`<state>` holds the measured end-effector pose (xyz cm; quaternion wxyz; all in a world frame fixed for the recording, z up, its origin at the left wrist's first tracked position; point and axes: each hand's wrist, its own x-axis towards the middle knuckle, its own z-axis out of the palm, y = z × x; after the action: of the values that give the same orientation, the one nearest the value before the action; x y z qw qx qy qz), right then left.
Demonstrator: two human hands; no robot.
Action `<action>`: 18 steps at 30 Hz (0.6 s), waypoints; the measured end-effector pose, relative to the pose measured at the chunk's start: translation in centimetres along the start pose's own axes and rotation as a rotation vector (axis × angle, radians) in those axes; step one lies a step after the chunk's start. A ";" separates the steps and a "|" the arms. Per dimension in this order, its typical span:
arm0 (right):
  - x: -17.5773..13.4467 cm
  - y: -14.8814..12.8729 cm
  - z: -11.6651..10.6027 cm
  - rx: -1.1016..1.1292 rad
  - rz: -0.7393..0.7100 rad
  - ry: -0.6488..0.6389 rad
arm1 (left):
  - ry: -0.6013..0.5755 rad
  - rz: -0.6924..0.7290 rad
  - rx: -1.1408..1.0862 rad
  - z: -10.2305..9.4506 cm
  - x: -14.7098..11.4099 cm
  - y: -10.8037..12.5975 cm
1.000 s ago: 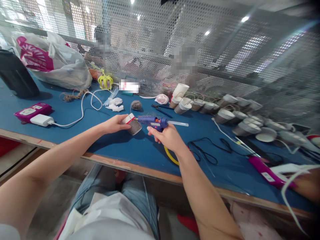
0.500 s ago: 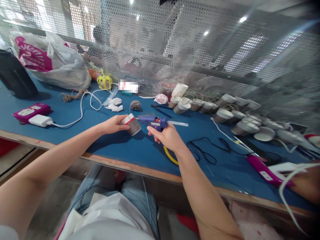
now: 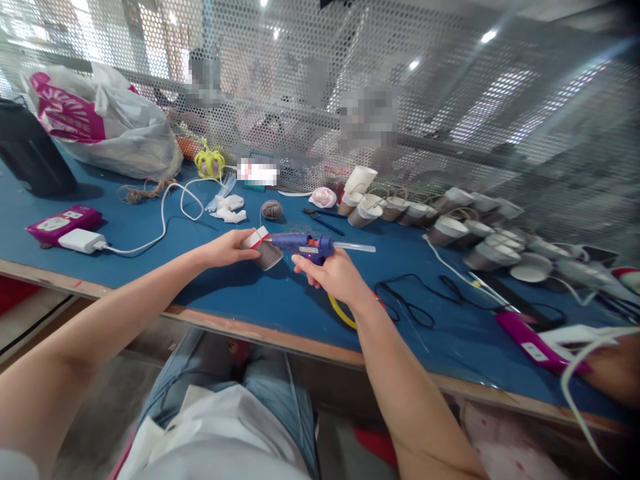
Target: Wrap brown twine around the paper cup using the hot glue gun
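Evidently, both forearms are bare and reach forward over the worktop (image 3: 280,303), converging near its middle. The left grip (image 3: 227,248) is closed around a small cup (image 3: 270,257), thumb along the near side, the cup held tilted. The right grip (image 3: 337,275) is clenched on a glue gun (image 3: 305,244), its nozzle directed left at the cup; contact between nozzle and cup cannot be confirmed.

The right fingers largely conceal the glue gun's handle, and the left fingers cover part of the cup. A yellow ring (image 3: 343,312) is partly hidden by the right wrist. A dark bottle (image 3: 33,150) is cut off at the left edge.

The cup is grey and rough-looking, with a white, red-edged band. The glue gun is blue, smooth plastic; a translucent, rod-shaped glue stick (image 3: 355,247) projects from its rear. A round, wound yarn ball (image 3: 271,211), grey, lies just beyond the cup. Behind the worktop stands a perforated screen (image 3: 295,80); a crumpled plastic bag (image 3: 125,143) rests at left.
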<state>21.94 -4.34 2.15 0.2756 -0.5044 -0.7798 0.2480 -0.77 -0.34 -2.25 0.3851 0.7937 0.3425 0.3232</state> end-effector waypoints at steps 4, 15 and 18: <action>0.4 0.6 -0.3 0.000 0.012 0.032 | -0.009 -0.004 0.006 -0.1 0.0 0.0; 0.3 0.6 -0.2 0.047 0.005 0.009 | -0.026 -0.001 0.026 -0.3 -0.1 -0.1; 0.5 0.7 -0.2 0.031 0.016 0.030 | -0.029 -0.002 0.026 -0.3 -0.1 0.0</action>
<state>22.44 -3.63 1.92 0.2930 -0.5101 -0.7675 0.2548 -1.09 -0.30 -2.15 0.3802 0.8027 0.3420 0.3069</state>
